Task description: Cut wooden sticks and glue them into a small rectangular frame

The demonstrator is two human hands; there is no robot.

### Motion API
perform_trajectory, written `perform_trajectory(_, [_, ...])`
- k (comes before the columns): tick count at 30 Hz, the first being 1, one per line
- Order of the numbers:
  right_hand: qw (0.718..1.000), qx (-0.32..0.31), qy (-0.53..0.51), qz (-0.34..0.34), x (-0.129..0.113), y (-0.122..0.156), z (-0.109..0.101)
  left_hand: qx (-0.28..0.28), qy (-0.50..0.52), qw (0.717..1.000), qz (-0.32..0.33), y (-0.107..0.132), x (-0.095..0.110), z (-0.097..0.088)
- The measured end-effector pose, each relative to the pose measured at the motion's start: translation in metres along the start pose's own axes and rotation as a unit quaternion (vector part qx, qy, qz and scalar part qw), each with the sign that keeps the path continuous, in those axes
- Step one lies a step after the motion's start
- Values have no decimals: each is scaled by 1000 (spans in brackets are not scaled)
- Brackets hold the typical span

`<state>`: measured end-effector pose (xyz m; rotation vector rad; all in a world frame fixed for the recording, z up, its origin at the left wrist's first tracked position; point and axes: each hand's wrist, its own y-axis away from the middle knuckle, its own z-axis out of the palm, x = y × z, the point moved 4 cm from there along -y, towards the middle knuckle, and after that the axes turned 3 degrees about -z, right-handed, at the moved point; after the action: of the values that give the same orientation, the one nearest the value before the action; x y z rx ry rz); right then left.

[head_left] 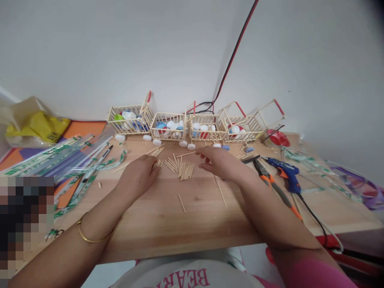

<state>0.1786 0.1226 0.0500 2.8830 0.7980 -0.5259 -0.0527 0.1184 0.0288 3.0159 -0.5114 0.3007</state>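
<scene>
Both hands rest on a wooden board [168, 224] beside a loose pile of short wooden sticks [180, 167]. My left hand [138, 176] lies palm down with fingers curled, its fingertips touching the sticks at the pile's left edge. My right hand [223, 163] lies palm down to the right of the pile, fingers bent and reaching toward the sticks. A gold bangle [90, 236] circles my left wrist. Single sticks [181, 203] lie nearer to me on the board.
Several small stick-built carts [168, 126] filled with bottle caps stand in a row along the wall. Orange-handled pliers [271, 182] and a blue glue gun [286, 174] lie at right. Green-printed wrappers [60, 160] and a yellow bag [39, 126] lie at left. A red-black cable [234, 56] hangs on the wall.
</scene>
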Motion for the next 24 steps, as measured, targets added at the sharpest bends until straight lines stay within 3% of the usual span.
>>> perform_trajectory(5, [998, -50, 4, 28, -7, -2, 21, 25, 79, 996, 45, -1, 2, 10])
perform_trajectory(10, [998, -41, -19, 40, -19, -16, 31, 35, 112, 991, 65, -2, 4, 13])
perform_trajectory(17, [998, -4, -36, -56, -47, -40, 42, 54, 77, 993, 74, -1, 11, 13])
perform_trajectory(21, [997, 4, -27, -78, -56, -49, 40, 68, 54, 994, 67, 2, 14, 15])
perform_trajectory(24, [998, 15, 5, -63, -45, -50, 29, 81, 44, 994, 61, 4, 15, 17])
